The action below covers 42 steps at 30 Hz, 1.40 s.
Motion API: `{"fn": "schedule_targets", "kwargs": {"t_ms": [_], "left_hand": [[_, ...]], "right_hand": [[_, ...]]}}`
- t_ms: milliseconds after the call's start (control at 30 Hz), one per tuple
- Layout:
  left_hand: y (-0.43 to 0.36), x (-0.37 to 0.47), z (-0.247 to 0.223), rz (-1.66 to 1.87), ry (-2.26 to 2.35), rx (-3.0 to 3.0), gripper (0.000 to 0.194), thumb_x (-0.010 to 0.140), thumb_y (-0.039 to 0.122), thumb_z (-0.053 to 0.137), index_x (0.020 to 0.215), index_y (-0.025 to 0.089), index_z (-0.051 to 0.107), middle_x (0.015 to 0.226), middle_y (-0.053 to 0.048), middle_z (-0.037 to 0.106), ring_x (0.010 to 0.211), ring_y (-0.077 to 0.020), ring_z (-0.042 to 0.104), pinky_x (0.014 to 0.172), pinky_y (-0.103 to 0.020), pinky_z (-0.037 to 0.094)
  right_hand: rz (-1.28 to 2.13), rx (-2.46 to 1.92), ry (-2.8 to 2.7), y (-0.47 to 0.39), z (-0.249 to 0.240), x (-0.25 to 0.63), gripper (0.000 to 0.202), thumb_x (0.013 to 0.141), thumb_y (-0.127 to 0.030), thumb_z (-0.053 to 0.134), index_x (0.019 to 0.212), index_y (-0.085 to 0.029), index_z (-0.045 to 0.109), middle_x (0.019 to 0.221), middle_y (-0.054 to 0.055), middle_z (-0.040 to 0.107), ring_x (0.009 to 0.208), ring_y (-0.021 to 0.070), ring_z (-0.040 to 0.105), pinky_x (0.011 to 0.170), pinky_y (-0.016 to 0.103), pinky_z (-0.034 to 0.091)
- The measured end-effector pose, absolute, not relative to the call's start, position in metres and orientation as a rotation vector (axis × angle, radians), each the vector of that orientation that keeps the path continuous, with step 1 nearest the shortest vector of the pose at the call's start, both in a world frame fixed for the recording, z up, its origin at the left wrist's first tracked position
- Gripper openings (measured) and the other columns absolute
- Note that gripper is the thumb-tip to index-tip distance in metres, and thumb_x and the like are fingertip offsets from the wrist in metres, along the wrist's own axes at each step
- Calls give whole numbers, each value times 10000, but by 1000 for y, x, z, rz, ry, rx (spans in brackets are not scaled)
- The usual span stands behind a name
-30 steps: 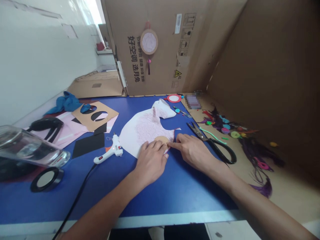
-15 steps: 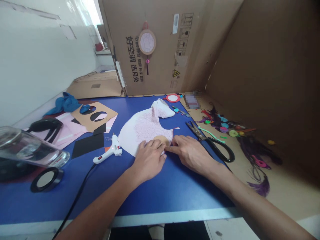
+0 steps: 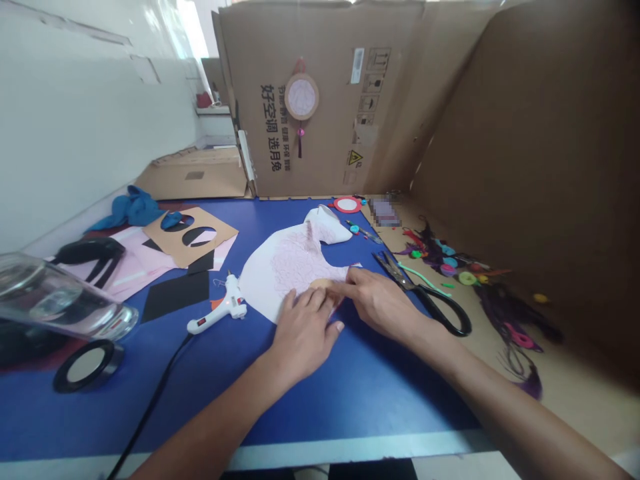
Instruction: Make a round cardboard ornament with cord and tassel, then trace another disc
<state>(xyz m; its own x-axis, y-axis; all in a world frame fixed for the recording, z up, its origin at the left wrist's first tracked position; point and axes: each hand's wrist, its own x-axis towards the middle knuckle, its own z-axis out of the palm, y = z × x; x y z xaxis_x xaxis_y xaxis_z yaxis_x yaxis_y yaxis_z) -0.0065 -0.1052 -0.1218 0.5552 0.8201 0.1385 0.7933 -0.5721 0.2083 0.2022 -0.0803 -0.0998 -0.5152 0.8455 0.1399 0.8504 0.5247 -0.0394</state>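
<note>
A pale pink patterned sheet of paper point(image 3: 293, 257) with a cut, curled far edge lies on the blue table. On its near edge rests a tan cardboard piece point(image 3: 320, 283), mostly covered by my fingers. My left hand point(image 3: 306, 327) lies flat over that piece, fingers stretched forward and thumb apart. From the right, my right hand point(image 3: 377, 297) reaches in with its index finger extended onto the cardboard piece; its other fingers are curled under. A white hot glue gun point(image 3: 225, 307) lies left of the paper. Black-handled scissors point(image 3: 420, 290) rest to the right.
At left are a clear water bottle point(image 3: 60, 297), a roll of black tape point(image 3: 87, 365), black paper point(image 3: 175, 295) and a cardboard sheet with two round holes point(image 3: 155, 233). Beads and tassels point(image 3: 467, 278) lie at right. A round ornament point(image 3: 302, 97) hangs on the cardboard wall.
My right index finger has moved forward and left, now lying across the cardboard piece. My left thumb has spread outward. The whole view has tilted slightly upward.
</note>
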Motion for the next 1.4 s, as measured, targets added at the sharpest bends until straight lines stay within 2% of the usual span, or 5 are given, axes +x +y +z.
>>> {"fn": "schedule_targets", "kwargs": {"t_ms": [300, 633, 900, 1300, 1400], "left_hand": [[-108, -4, -119, 292, 1405, 2616, 465, 1089, 442, 508, 1485, 219, 610, 1560, -111, 610, 1488, -326, 508, 1290, -632, 322], [-107, -6, -121, 355, 1386, 2598, 447, 1086, 420, 520, 1484, 235, 603, 1559, -95, 606, 1484, -327, 507, 1284, -666, 314], [-105, -10, -116, 364, 1353, 2569, 436, 1076, 384, 553, 1485, 247, 613, 1532, -100, 632, 1443, -323, 558, 1270, -668, 333], [-72, -48, -110, 492, 1477, 2565, 257, 1028, 221, 573, 932, 234, 811, 1131, -44, 832, 1166, -289, 738, 1169, -587, 453], [-68, -50, -113, 576, 1603, 2566, 264, 1028, 216, 552, 978, 220, 811, 1173, -78, 828, 1184, -297, 742, 1199, -594, 439]], "right_hand": [[-41, -1352, -2727, -43, -99, 179, 307, 1033, -273, 640, 1304, -289, 783, 1042, 99, 650, 884, 210, 563, 765, 308, 369], [309, -1100, -2509, -64, -105, 190, 557, 956, -9, 476, 1424, -219, 694, 1282, 99, 778, 1165, 221, 701, 1047, 372, 484], [189, -1155, -2499, -66, -122, 193, 593, 901, 14, 486, 1404, -227, 689, 1204, 82, 811, 1096, 241, 741, 1007, 403, 491], [118, -1132, -2590, -67, -118, 189, 342, 905, 8, 492, 996, -178, 764, 969, 82, 793, 954, 228, 695, 923, 356, 414], [98, -1110, -2598, -67, -119, 188, 310, 912, -8, 504, 956, -189, 752, 973, 77, 791, 933, 222, 683, 912, 353, 401]]}}
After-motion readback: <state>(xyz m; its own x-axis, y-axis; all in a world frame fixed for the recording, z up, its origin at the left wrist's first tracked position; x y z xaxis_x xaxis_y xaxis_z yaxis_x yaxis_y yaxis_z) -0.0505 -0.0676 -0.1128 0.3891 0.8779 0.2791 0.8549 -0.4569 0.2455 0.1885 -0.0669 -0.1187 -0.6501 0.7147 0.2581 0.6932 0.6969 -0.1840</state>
